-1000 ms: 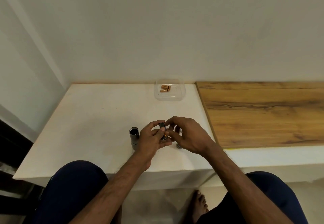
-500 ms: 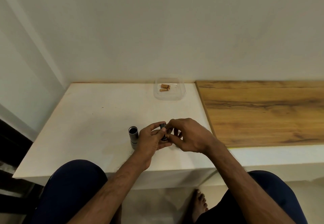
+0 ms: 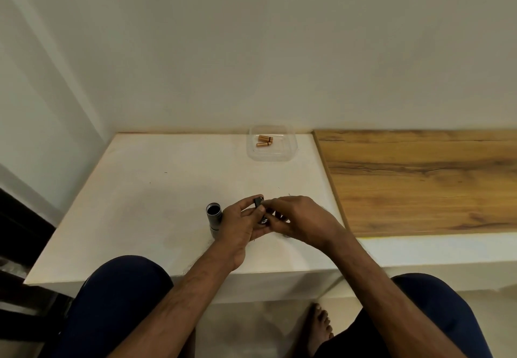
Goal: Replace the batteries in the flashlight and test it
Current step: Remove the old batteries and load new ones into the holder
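A grey flashlight body [image 3: 214, 217] stands upright on the white table [image 3: 156, 189], its open end up, just left of my left hand [image 3: 242, 224]. That hand grips a small black battery holder [image 3: 258, 202] between thumb and fingers. My right hand [image 3: 299, 219] meets it from the right, fingertips pinched on the same holder; what they pinch there is hidden. Two copper-coloured batteries [image 3: 264, 141] lie in a clear plastic container [image 3: 291, 149] at the table's far edge.
A wooden counter [image 3: 419, 178] adjoins the table on the right, slightly raised. White walls close the back and left. My knees in dark trousers sit under the front edge, and a bare foot [image 3: 320, 327] rests on the floor.
Both hands have shifted slightly lower and closer together around the battery holder. The flashlight body and the container have not moved.
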